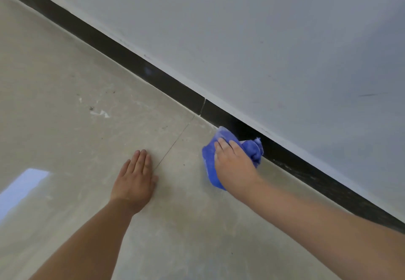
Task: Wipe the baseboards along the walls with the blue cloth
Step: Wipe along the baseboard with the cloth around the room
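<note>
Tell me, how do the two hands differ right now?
The left hand lies flat on the floor with straight fingers and holds nothing; the right hand presses the blue cloth. The left hand rests well away from the baseboard; the right hand works close beside it, with the cloth touching it. The left arm is in shade, the right one brighter. Both are bare and reach forward, palms down.

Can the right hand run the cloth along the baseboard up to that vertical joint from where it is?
Probably yes. The right hand already presses the blue cloth against the baseboard just short of the joint, and nothing lies between them. The left hand rests flat on the floor, well aside.
</note>
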`<action>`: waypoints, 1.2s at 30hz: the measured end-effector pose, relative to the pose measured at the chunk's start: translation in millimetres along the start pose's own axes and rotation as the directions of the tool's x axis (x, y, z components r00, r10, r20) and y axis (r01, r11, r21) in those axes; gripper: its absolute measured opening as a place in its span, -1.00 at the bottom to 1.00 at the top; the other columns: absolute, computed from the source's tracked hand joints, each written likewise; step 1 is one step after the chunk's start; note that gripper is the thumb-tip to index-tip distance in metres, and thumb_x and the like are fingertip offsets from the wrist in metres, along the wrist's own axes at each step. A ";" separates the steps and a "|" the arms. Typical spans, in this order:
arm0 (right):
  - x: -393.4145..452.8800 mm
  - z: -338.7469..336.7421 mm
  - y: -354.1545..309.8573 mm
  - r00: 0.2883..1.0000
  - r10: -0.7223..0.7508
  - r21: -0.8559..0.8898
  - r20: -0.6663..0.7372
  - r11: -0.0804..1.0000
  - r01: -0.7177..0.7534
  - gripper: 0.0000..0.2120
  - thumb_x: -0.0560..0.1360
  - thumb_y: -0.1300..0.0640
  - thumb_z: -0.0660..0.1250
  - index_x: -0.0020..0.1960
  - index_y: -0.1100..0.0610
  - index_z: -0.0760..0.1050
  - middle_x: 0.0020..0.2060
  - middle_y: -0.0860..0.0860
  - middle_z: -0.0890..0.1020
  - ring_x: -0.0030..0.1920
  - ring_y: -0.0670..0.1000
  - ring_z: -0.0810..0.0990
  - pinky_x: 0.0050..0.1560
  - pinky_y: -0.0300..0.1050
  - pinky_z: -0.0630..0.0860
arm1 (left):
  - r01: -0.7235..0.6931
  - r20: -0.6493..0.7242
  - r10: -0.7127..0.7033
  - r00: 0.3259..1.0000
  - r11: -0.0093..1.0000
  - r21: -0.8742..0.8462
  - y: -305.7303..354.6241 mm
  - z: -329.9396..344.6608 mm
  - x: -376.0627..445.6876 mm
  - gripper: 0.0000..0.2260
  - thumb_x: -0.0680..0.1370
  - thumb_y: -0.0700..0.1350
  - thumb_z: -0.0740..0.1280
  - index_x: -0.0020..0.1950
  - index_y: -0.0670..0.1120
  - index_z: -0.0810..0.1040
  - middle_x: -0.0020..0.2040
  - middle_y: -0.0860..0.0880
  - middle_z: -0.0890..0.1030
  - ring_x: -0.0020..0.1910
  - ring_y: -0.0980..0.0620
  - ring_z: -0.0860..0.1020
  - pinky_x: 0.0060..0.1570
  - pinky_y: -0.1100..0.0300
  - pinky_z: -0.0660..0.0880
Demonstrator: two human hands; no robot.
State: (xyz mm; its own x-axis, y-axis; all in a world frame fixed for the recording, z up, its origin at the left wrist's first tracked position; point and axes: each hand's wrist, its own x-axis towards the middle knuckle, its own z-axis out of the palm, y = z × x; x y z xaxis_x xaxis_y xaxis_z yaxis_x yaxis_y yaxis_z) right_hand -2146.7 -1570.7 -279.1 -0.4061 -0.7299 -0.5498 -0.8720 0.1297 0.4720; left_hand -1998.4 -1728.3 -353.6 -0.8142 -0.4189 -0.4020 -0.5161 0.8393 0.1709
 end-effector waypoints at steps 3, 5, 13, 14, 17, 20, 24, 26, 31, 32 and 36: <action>41.6 -20.1 -5.8 0.999 -0.047 -0.219 0.006 0.974 0.048 -0.48 0.65 0.16 -0.02 0.50 0.41 -0.06 0.50 0.31 -0.03 0.52 0.21 -0.10 0.48 0.02 -0.12 | -0.041 0.043 0.044 0.998 0.996 -0.077 -10.3 20.4 7.5 -0.31 0.63 0.09 -0.21 0.17 -0.42 0.50 0.20 -0.33 0.52 0.21 -0.27 0.48 0.38 0.17 -0.07; 66.5 -30.0 -7.5 1.000 0.001 -0.297 0.006 0.955 0.001 -0.49 0.65 0.16 0.01 0.50 0.39 0.02 0.49 0.33 0.01 0.51 0.23 -0.07 0.48 0.04 -0.08 | -0.129 -0.026 0.127 0.992 0.989 -0.074 -15.7 28.9 9.9 -0.30 0.63 0.09 -0.23 0.20 -0.39 0.50 0.22 -0.30 0.53 0.28 -0.17 0.35 0.41 0.16 -0.15; 105.4 -22.8 -3.0 0.980 0.185 -0.601 0.079 0.793 -0.101 -0.48 0.46 -0.13 0.33 0.39 -0.04 0.40 0.37 0.04 0.45 0.44 0.04 0.28 0.45 -0.04 0.01 | -0.178 -0.134 0.160 0.978 0.974 -0.137 -23.9 34.2 17.8 -0.33 0.62 0.11 -0.23 0.25 -0.39 0.40 0.29 -0.21 0.47 0.51 0.04 -0.12 0.43 0.07 -0.18; 103.1 -10.9 -3.7 0.967 0.205 -0.623 0.150 0.779 -0.068 -0.44 0.42 -0.18 0.35 0.38 -0.08 0.40 0.30 -0.03 0.51 0.40 -0.02 0.36 0.45 -0.06 0.01 | -0.174 -0.152 0.152 0.977 0.974 -0.143 -24.4 35.0 18.8 -0.33 0.62 0.11 -0.22 0.24 -0.39 0.41 0.28 -0.22 0.48 0.51 0.07 -0.17 0.43 0.07 -0.17; 85.4 13.9 -0.5 0.949 0.138 -0.712 0.282 0.693 0.111 -0.44 0.43 -0.09 0.37 0.39 -0.01 0.37 0.25 -0.06 0.54 0.36 -0.01 0.40 0.45 0.12 -0.12 | -0.152 -0.205 0.121 0.971 0.978 -0.143 -26.7 37.3 20.1 -0.34 0.62 0.11 -0.22 0.25 -0.39 0.38 0.28 -0.21 0.47 0.51 0.08 -0.18 0.43 0.08 -0.18; 57.2 44.1 6.1 0.804 0.231 -0.639 0.549 0.735 0.225 -0.50 0.50 -0.04 0.32 0.41 0.00 0.32 0.16 -0.17 0.54 0.27 -0.06 0.41 0.40 0.08 0.02 | -0.149 -0.256 0.119 0.959 0.984 -0.099 -26.6 40.5 21.3 -0.37 0.62 0.10 -0.22 0.25 -0.40 0.34 0.28 -0.23 0.47 0.47 -0.06 0.08 0.43 0.09 -0.19; 10.6 57.9 16.5 0.764 0.221 -0.592 0.606 0.767 0.247 -0.67 0.62 0.06 0.06 0.29 -0.03 0.48 0.12 -0.19 0.57 0.22 -0.09 0.45 0.36 -0.14 -0.01 | -0.151 -0.318 0.126 0.940 0.987 -0.055 -25.9 45.1 23.0 -0.33 0.62 0.09 -0.22 0.22 -0.41 0.44 0.24 -0.27 0.52 0.29 -0.09 0.29 0.43 0.09 -0.19; -8.8 57.1 18.6 0.795 0.107 -0.534 0.597 0.792 0.294 -0.60 0.58 0.10 0.17 0.39 0.16 0.37 0.29 0.04 0.50 0.39 0.15 0.29 0.44 0.10 -0.12 | -0.149 -0.339 0.126 0.932 0.988 -0.043 -25.8 46.1 24.0 -0.34 0.62 0.09 -0.23 0.23 -0.41 0.41 0.24 -0.27 0.52 0.29 -0.10 0.28 0.43 0.10 -0.19; -0.5 3.7 24.7 0.905 0.044 -0.449 0.423 0.878 0.167 -0.57 0.61 0.18 0.15 0.44 0.28 0.26 0.45 0.27 0.23 0.49 0.24 0.05 0.47 0.07 -0.12 | -0.158 -0.351 0.128 0.928 0.986 -0.058 -26.7 48.8 22.6 -0.32 0.62 0.10 -0.22 0.22 -0.41 0.45 0.25 -0.27 0.51 0.44 -0.06 0.13 0.43 0.12 -0.24; 5.6 -1.7 22.7 0.918 0.056 -0.439 0.392 0.889 0.133 -0.54 0.62 0.16 0.13 0.47 0.31 0.20 0.48 0.29 0.14 0.51 0.24 -0.02 0.48 0.06 -0.15 | -0.159 -0.357 0.126 0.926 0.985 -0.065 -26.7 48.7 22.8 -0.32 0.62 0.10 -0.22 0.23 -0.41 0.44 0.26 -0.26 0.50 0.49 0.00 0.01 0.43 0.12 -0.23; 23.1 0.1 22.5 0.934 0.101 -0.290 0.344 0.957 0.004 -0.45 0.64 0.13 0.08 0.52 0.34 0.00 0.52 0.25 -0.07 0.52 0.18 -0.13 0.48 0.02 -0.16 | -0.155 -0.334 0.139 0.932 0.988 -0.022 -24.0 48.2 21.1 -0.31 0.62 0.10 -0.21 0.21 -0.40 0.47 0.25 -0.28 0.50 0.37 -0.10 0.20 0.43 0.13 -0.23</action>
State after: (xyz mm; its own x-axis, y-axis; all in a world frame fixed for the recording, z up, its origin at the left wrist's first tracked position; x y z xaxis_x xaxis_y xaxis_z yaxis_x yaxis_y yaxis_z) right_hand -2175.7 -1584.6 -281.2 -0.5608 -0.4379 -0.7026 -0.7566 -0.0735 0.6497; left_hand -1990.4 -1740.7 -409.5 -0.9197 -0.3894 -0.0504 -0.3891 0.8864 0.2508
